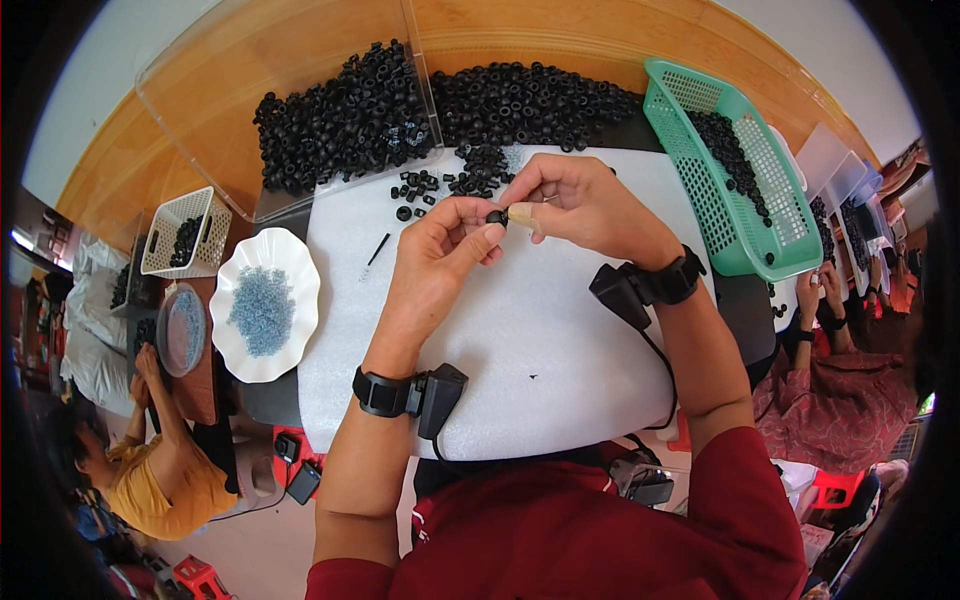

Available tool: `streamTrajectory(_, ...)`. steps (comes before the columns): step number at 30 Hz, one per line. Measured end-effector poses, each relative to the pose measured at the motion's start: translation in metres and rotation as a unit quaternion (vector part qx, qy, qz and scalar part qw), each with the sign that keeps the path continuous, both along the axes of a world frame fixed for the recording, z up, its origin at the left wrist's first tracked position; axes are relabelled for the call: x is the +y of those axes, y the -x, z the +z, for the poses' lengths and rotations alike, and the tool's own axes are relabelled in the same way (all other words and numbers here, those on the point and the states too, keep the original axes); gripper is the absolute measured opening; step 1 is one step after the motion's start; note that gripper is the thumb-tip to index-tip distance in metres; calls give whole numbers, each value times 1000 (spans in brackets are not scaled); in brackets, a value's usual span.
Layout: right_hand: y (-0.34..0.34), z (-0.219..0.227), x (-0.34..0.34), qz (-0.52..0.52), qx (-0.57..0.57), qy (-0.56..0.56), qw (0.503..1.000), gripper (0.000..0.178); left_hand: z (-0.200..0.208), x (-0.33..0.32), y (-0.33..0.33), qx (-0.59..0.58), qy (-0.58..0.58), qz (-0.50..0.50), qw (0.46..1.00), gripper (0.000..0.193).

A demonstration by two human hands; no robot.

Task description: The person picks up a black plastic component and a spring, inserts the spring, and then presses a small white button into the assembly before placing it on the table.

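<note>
My left hand (440, 245) pinches a small round black part (496, 217) between thumb and fingertips, over the white foam sheet (560, 340). Up against that part comes my right hand (590, 205), its thumb and index finger closed together; a tan covering wraps the thumb tip. Whatever those right fingers hold is too small to make out. Just beyond both hands lies a loose group of small black ring-shaped parts (480, 165). A thin black stick-like tool (379, 248) rests on the sheet, left of my left hand.
Behind are a clear bin (428, 95) and a heap of black parts (530, 100). A green basket (735, 240) stands right; a white scalloped dish (305, 330) with tiny bluish pieces and a white basket (215, 225) stand left. People work on both sides.
</note>
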State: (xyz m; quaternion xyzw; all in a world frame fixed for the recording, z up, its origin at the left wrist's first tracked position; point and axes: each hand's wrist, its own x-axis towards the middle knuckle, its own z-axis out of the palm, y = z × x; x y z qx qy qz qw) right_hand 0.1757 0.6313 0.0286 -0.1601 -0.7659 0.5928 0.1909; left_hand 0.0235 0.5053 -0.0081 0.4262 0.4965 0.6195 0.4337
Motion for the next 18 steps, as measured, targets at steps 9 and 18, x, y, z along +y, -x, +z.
streamTrajectory(9, -1, 3, -3, 13, -21, -6, 1000, 14, -2, 0, 2, 0, 5, -15, 1000, 16)
streamTrajectory(18, -5, 4, 6, 58, -29, 94, 993, 17, 4, -4, 1, 37, 6, -25, 999, 18)
